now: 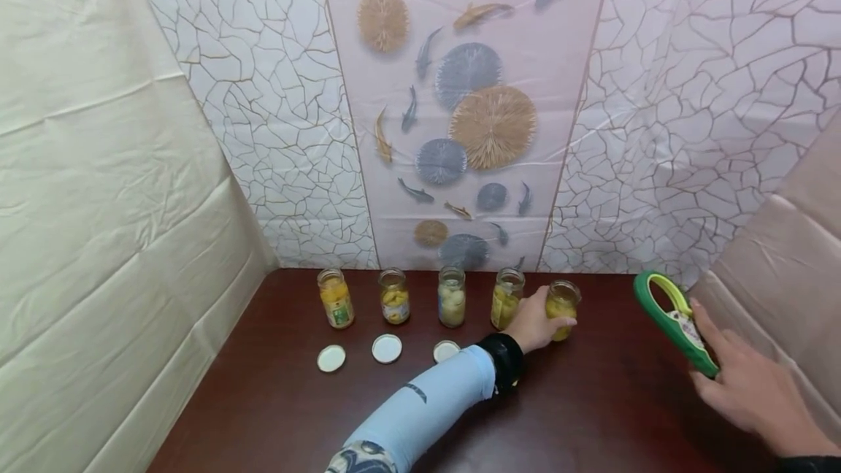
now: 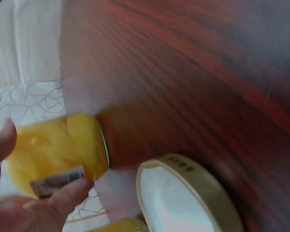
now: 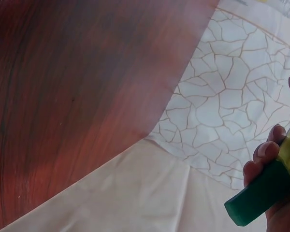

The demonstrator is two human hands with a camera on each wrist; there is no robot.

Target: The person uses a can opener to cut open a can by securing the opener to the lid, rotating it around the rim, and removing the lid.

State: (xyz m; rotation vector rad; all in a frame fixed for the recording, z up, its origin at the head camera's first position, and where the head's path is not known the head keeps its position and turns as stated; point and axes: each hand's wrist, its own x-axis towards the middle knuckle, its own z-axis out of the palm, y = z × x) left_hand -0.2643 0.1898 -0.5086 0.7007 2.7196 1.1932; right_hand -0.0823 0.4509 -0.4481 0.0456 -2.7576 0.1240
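Observation:
My left hand [image 1: 535, 321] grips the rightmost glass jar [image 1: 563, 306], thumb across its front and fingers around its far left side. Yellow fruit pieces [image 2: 79, 140] and a small printed label show through the glass in the left wrist view. Close by lies a gold-rimmed lid [image 2: 176, 203], white inside. My right hand [image 1: 755, 378] holds a green jar opener [image 1: 677, 323] with a yellow-lined loop, raised at the right, away from the jars. Its green handle end [image 3: 258, 195] juts out past my curled fingers in the right wrist view.
To the left stand more lidless jars in a row: one with orange fruit [image 1: 336, 301], one with yellow pieces [image 1: 395, 298], a pale one [image 1: 452, 299] and a yellow-green one [image 1: 507, 300]. White lids [image 1: 387, 348] lie before them on the dark table [image 1: 263, 414]. Cloth walls enclose it.

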